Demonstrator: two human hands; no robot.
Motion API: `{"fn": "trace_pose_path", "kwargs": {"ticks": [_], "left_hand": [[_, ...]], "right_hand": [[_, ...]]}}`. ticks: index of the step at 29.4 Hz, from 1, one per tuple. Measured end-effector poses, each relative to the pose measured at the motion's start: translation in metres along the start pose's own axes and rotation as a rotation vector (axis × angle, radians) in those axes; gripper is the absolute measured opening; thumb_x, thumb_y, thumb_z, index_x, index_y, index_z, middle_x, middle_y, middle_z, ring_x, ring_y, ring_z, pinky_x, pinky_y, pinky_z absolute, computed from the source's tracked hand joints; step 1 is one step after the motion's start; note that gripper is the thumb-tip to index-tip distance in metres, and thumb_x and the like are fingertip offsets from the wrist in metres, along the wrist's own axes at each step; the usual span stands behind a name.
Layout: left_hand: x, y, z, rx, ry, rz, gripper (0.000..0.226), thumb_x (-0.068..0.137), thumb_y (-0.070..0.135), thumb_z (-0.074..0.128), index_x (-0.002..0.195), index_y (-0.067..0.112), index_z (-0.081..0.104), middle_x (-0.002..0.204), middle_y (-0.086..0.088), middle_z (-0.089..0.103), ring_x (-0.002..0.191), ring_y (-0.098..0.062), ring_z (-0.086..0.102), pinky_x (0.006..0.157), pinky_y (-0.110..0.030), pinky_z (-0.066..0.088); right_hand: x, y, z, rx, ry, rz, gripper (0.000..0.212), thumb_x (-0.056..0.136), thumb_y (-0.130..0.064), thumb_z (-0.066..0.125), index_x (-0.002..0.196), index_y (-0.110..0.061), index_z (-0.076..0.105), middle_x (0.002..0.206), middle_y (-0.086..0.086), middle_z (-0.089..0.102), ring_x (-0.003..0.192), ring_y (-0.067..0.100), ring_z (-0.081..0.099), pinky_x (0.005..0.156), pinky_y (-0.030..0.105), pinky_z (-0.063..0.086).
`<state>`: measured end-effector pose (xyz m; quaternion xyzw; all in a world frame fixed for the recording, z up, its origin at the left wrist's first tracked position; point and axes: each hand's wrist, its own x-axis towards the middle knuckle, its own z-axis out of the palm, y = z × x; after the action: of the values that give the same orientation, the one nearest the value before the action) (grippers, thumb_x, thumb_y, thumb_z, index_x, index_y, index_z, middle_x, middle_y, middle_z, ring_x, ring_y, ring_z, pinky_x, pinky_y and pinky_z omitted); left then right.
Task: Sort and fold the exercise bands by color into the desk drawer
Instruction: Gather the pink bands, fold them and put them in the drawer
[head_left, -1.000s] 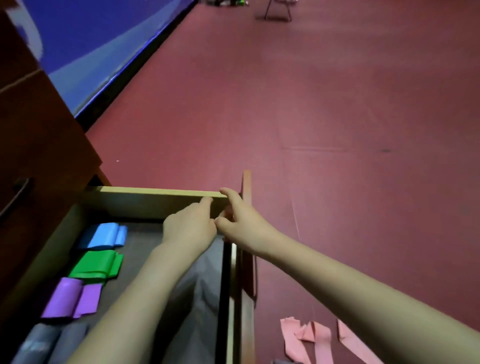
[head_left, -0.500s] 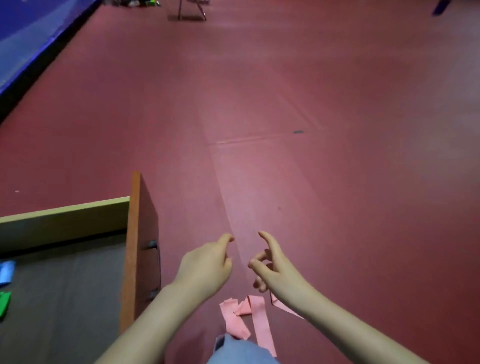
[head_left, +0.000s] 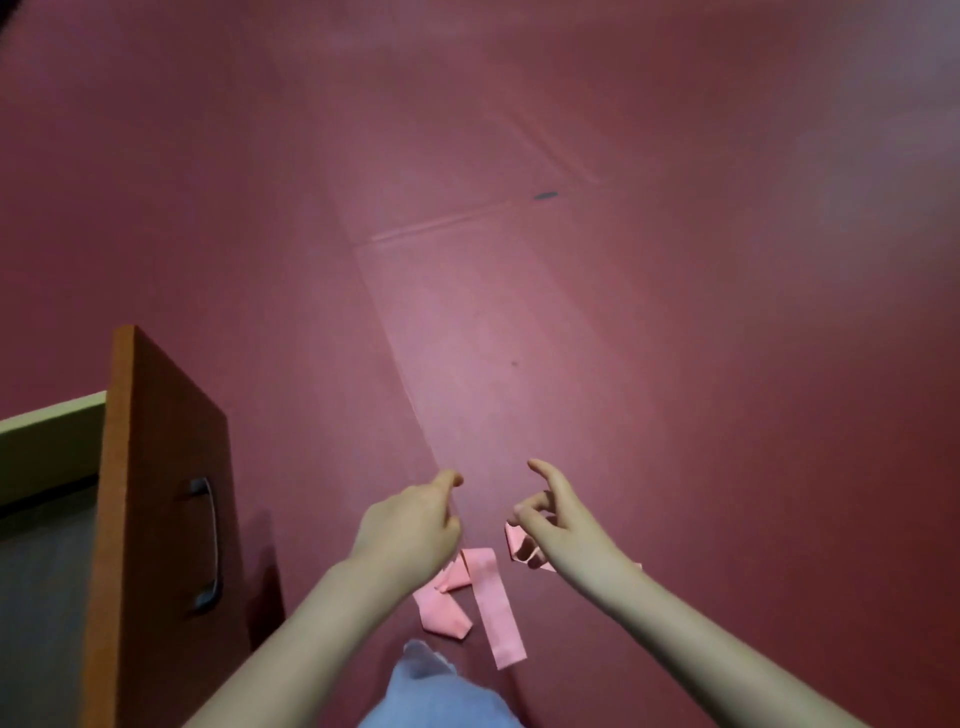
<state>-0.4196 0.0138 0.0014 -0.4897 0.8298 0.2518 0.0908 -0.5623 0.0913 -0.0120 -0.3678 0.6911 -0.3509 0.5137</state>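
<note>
A pink exercise band (head_left: 491, 603) lies loosely crumpled on the red floor, partly hidden under my hands. My left hand (head_left: 410, 525) hovers above its left part, fingers loosely curled, holding nothing. Above the band's right end is my right hand (head_left: 550, 519), index finger and thumb spread apart, the other fingers bent, nothing in its grasp. The open desk drawer (head_left: 52, 431) sits at the left, its wooden front panel (head_left: 150, 519) with a metal handle (head_left: 208, 545) facing the band. The drawer's contents are out of view.
Red floor (head_left: 571, 260) stretches ahead and to the right. A light blue trouser knee (head_left: 441, 691) shows at the bottom edge, just below the band.
Both hands left the drawer's corner and swung right and down over the pink band. The view turned away from the drawer, so the folded bands inside dropped out of sight.
</note>
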Motion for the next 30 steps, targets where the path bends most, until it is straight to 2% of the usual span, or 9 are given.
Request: {"fn": "trace_pose_path", "kwargs": {"ticks": [5,9,17,20,24,25,28,30], "left_hand": [[0.015,0.001,0.019,-0.011,-0.051,-0.015,0.045,0.089,0.024,0.039,0.134,0.028,0.034,0.124,-0.001,0.061,0.116,-0.026,0.054,0.089,-0.033,0.044],[0.027,-0.005,0.037,-0.024,-0.104,-0.055,0.044,0.088,0.023,0.041,0.133,0.027,0.037,0.121,-0.002,0.062,0.114,-0.027,0.054,0.089,-0.034,0.044],[0.063,-0.056,0.108,-0.097,-0.32,-0.203,0.039,0.087,0.021,0.045,0.126,0.023,0.045,0.124,-0.005,0.06,0.115,-0.026,0.054,0.093,-0.033,0.044],[0.077,-0.076,0.137,-0.139,-0.374,-0.246,0.038,0.086,0.019,0.047,0.123,0.021,0.048,0.121,-0.008,0.061,0.111,-0.028,0.056,0.092,-0.034,0.045],[0.095,-0.107,0.181,-0.218,-0.398,-0.319,0.037,0.085,0.016,0.048,0.123,0.016,0.049,0.116,-0.007,0.062,0.109,-0.027,0.056,0.093,-0.034,0.044],[0.099,-0.112,0.187,-0.232,-0.379,-0.332,0.037,0.086,0.016,0.048,0.122,0.015,0.049,0.117,-0.008,0.062,0.11,-0.027,0.056,0.093,-0.035,0.044],[0.112,-0.131,0.218,-0.209,-0.326,-0.356,0.035,0.087,0.02,0.048,0.122,0.013,0.049,0.125,-0.012,0.054,0.115,-0.03,0.052,0.095,-0.04,0.043],[0.121,-0.139,0.232,-0.177,-0.325,-0.35,0.036,0.089,0.02,0.046,0.124,0.011,0.048,0.128,-0.015,0.048,0.119,-0.032,0.048,0.097,-0.041,0.041]], "right_hand": [[0.012,0.034,-0.011,0.067,0.059,0.056,0.054,0.089,-0.006,0.045,0.138,-0.02,0.024,0.091,0.007,0.055,0.047,0.004,0.054,0.052,0.02,0.045],[0.024,0.064,-0.017,0.073,0.098,0.112,0.055,0.087,-0.005,0.045,0.136,-0.02,0.027,0.079,0.001,0.055,0.045,0.005,0.052,0.053,0.024,0.046],[0.054,0.15,0.007,0.016,0.139,0.312,0.047,0.087,0.001,0.045,0.131,-0.013,0.034,0.073,0.006,0.05,0.035,0.0,0.048,0.045,0.015,0.042],[0.069,0.178,0.021,-0.037,0.138,0.362,0.046,0.085,-0.001,0.048,0.129,-0.011,0.037,0.07,0.001,0.05,0.038,-0.001,0.049,0.057,0.022,0.044],[0.098,0.212,0.046,-0.069,0.112,0.4,0.041,0.086,-0.002,0.048,0.124,-0.016,0.041,0.067,-0.001,0.048,0.045,0.004,0.05,0.048,0.015,0.042],[0.107,0.215,0.051,-0.077,0.108,0.396,0.041,0.086,-0.002,0.048,0.123,-0.017,0.042,0.067,-0.001,0.048,0.049,0.008,0.05,0.051,0.019,0.044],[0.134,0.236,0.076,-0.1,0.061,0.394,0.04,0.085,-0.005,0.048,0.124,-0.013,0.044,0.067,-0.002,0.048,0.059,0.022,0.055,0.068,0.042,0.048],[0.15,0.243,0.09,-0.142,0.039,0.377,0.039,0.084,-0.007,0.048,0.123,-0.012,0.046,0.071,-0.002,0.052,0.073,0.027,0.056,0.074,0.045,0.047]]}}
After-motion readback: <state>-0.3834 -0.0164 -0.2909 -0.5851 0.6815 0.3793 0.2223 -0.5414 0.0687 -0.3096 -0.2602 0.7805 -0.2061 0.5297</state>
